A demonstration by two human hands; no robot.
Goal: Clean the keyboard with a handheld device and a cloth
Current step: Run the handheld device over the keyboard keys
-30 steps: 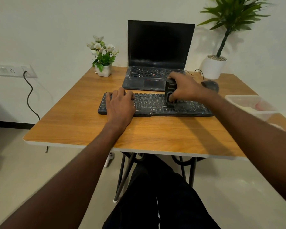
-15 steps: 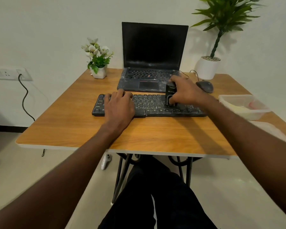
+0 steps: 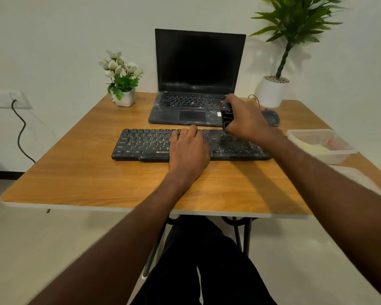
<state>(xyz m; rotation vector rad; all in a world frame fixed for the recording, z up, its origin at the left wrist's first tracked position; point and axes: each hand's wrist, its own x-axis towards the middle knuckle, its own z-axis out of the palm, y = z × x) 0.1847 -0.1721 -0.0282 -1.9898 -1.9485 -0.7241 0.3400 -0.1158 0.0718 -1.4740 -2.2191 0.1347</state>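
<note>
A dusty black keyboard (image 3: pixel 145 145) lies across the middle of the wooden table (image 3: pixel 92 179). My left hand (image 3: pixel 188 148) rests flat on the keyboard's middle, fingers spread, holding nothing. My right hand (image 3: pixel 245 119) grips a small black handheld device (image 3: pixel 227 117) upright over the keyboard's upper right keys; its lower end is hidden by my fingers. A yellowish cloth (image 3: pixel 312 148) lies inside a clear plastic tub at the right.
A dusty open laptop (image 3: pixel 198 84) stands behind the keyboard. A black mouse (image 3: pixel 271 117) sits right of it. The clear tub (image 3: pixel 339 155) is near the right edge, its lid (image 3: pixel 356 179) in front. A small flower pot (image 3: pixel 122 93) and a tall potted plant (image 3: pixel 273 91) stand at the back.
My left hand has slid from the keyboard's left part to its middle. My right hand with the device has stayed over the right keys while the view shifted.
</note>
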